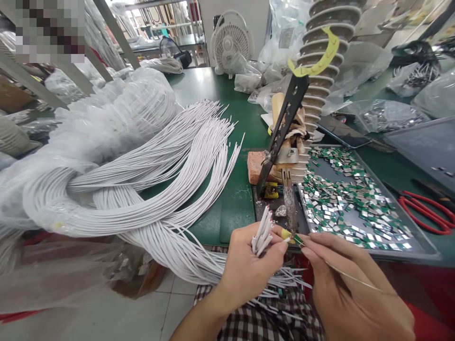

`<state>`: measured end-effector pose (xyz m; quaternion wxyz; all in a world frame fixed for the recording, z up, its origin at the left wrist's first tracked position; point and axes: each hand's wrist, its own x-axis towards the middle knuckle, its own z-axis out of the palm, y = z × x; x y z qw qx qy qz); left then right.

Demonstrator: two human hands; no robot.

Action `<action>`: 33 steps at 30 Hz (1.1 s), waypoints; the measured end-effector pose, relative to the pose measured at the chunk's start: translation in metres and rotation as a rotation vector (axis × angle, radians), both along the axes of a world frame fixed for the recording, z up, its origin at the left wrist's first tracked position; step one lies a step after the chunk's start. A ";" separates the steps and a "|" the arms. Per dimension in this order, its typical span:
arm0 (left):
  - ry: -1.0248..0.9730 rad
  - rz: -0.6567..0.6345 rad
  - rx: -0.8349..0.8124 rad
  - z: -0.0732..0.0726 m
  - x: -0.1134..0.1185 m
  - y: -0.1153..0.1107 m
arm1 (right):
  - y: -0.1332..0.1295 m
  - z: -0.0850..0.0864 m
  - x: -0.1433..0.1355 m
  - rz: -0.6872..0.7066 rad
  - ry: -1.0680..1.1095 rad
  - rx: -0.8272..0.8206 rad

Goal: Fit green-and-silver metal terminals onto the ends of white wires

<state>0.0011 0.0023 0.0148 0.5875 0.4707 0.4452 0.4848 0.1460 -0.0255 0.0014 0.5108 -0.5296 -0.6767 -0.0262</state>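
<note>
Work is, in my judgement, partway along. My left hand is curled around a bundle of white wires, one end set apart toward the tip of the soldering iron. My right hand pinches a green board between thumb and fingertips at that tip, just over the near edge of the worktop. A thin strand crosses the right hand.

Green pieces show among the wire ends below the near edge, which suggests some are done. Left over: many loose boards in the tray at the near edge, right of the iron, and thick hanks of wire on the left, with no boards visible on their far ends.

Not verifiable: whether wire and board are joined, since fingers cover the contact. The lower wire ends are partly hidden by my hands; the hanks run out of view at left.
</note>
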 end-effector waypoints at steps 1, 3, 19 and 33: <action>-0.001 0.006 0.002 0.000 0.000 0.000 | 0.001 0.001 -0.001 -0.014 -0.025 0.006; -0.002 0.023 0.011 0.001 0.001 0.001 | 0.003 0.003 -0.002 -0.027 -0.059 0.037; 0.134 -0.016 0.126 -0.005 -0.004 -0.002 | 0.007 0.003 0.008 0.112 0.128 -0.252; -0.045 -0.113 -0.043 0.000 -0.006 0.013 | 0.004 -0.012 0.000 -0.018 0.136 0.024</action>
